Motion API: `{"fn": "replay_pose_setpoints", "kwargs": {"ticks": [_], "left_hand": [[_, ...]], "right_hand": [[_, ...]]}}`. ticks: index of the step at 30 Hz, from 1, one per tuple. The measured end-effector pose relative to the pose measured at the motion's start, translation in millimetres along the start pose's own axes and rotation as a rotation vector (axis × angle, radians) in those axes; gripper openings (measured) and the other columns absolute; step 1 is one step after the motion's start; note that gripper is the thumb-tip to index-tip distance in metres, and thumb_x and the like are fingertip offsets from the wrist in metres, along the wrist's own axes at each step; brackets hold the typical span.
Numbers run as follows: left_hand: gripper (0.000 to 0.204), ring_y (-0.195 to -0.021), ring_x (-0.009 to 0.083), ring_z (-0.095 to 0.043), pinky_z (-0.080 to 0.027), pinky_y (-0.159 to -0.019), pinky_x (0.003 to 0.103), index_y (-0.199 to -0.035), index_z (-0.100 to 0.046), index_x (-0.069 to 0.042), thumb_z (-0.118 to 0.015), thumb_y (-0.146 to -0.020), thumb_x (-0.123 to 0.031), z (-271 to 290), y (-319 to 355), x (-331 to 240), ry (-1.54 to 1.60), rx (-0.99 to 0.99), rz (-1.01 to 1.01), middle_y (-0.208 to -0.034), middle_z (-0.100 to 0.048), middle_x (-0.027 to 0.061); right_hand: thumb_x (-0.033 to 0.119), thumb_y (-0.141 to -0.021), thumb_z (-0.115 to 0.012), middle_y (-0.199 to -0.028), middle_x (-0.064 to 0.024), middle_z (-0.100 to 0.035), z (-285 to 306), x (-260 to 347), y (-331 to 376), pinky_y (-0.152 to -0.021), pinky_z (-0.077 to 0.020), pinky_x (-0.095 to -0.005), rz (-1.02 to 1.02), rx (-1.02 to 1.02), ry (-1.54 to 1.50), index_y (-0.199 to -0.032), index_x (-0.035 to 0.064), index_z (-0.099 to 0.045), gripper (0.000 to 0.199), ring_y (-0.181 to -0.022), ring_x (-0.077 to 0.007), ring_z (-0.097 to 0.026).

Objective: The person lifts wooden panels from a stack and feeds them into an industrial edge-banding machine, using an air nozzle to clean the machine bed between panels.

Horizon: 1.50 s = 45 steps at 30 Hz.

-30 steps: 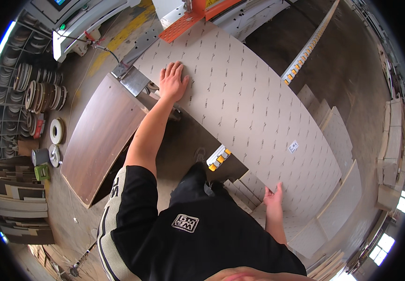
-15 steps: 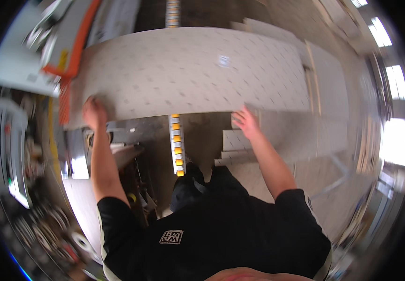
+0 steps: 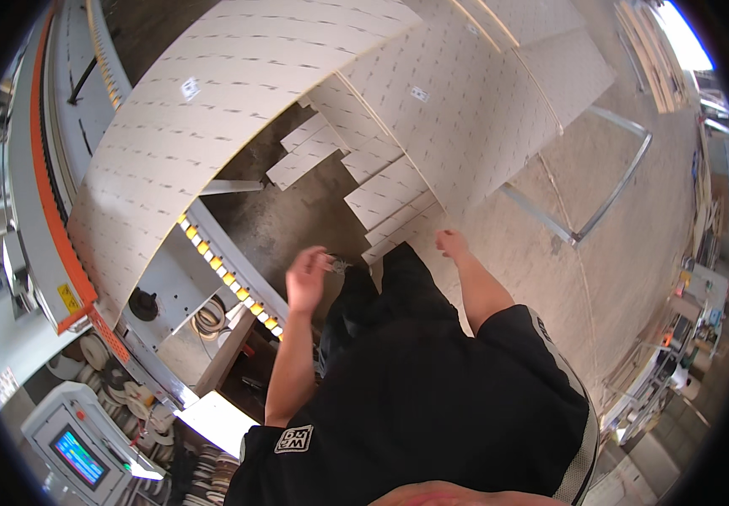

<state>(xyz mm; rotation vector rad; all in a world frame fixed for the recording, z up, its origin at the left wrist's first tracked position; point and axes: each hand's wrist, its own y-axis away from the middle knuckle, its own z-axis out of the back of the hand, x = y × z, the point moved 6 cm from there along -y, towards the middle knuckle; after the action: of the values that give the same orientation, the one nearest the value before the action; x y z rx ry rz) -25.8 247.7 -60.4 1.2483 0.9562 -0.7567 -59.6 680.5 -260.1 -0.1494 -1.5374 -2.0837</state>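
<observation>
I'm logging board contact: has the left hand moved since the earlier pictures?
Yes. Against the yellow-rollered rail, the left hand has crossed from its left side to its right, off the printed board.

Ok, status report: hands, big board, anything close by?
Left hand open, empty. Right hand loosely curled, nothing visible in it. Large patterned board lies across roller rail, neither hand touching. Smaller boards stacked beyond right hand.

Head view, one: wide fisheye worn on the head, facing steeply down; black shirt (image 3: 432, 388) nearest, lower centre; floor (image 3: 297, 221) farther off, mid-frame; pale panel (image 3: 234, 93) upper left; edges bowed toward the rim.
</observation>
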Motion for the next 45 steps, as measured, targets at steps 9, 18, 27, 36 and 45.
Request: {"fn": "replay_pose_setpoints", "kwargs": {"ticks": [9,18,27,36,45], "left_hand": [[0.032,-0.097,0.0239,-0.071,-0.055,-0.086,0.034,-0.121,-0.067,-0.006,-0.063,-0.098,-0.027,-104,39,117,-0.629,0.503,0.302,-0.107,-0.074,0.011],[0.025,-0.08,0.0177,-0.07,-0.054,-0.077,0.032,-0.111,-0.067,-0.005,-0.058,-0.098,-0.024,-151,-75,117,-0.526,0.456,0.377,-0.09,-0.073,0.0055],[0.034,-0.084,0.0172,-0.071,-0.055,-0.079,0.031,-0.118,-0.065,-0.001,-0.06,-0.098,-0.028,-221,-187,126,-0.531,0.411,0.391,-0.098,-0.074,0.0099],[0.036,-0.088,0.0161,-0.069,-0.053,-0.075,0.031,-0.124,-0.063,-0.004,-0.055,-0.102,-0.031,-244,-225,120,-0.458,0.361,0.53,-0.107,-0.073,0.0092],[0.042,-0.088,0.0168,-0.068,-0.053,-0.068,0.031,-0.127,-0.061,-0.001,-0.06,-0.097,-0.03,-227,-234,171,-0.461,0.181,0.521,-0.107,-0.072,0.0106]], "right_hand": [[0.039,-0.092,-0.068,-0.106,-0.0088,-0.069,77,-21,-114,-0.073,-0.054,-0.0418,-0.128,-0.255,-0.364,-0.123,0.0049,-0.062,0.047,-0.083,-0.0246,-0.064],[0.05,-0.097,-0.064,-0.138,-0.0127,-0.055,70,-67,-170,-0.091,-0.0513,-0.0516,-0.269,-0.04,-0.835,-0.138,0.0063,-0.053,0.061,-0.114,-0.0302,-0.058],[0.046,-0.096,-0.068,-0.118,-0.0097,-0.055,36,-48,-132,-0.088,-0.0531,-0.0407,-0.288,0.011,-0.793,-0.139,0.001,-0.048,0.066,-0.099,-0.0243,-0.056],[0.037,-0.095,-0.074,-0.077,-0.0005,-0.051,24,-55,-119,-0.054,-0.0407,-0.0256,-0.133,-0.122,-0.752,-0.11,0.0034,-0.054,0.042,-0.062,-0.0107,-0.046],[0.033,-0.095,-0.073,-0.117,-0.0037,-0.063,-48,-68,-98,-0.073,-0.0496,-0.0298,-0.185,0.113,-0.831,-0.124,0.0075,-0.054,0.042,-0.101,-0.0172,-0.063]]}}
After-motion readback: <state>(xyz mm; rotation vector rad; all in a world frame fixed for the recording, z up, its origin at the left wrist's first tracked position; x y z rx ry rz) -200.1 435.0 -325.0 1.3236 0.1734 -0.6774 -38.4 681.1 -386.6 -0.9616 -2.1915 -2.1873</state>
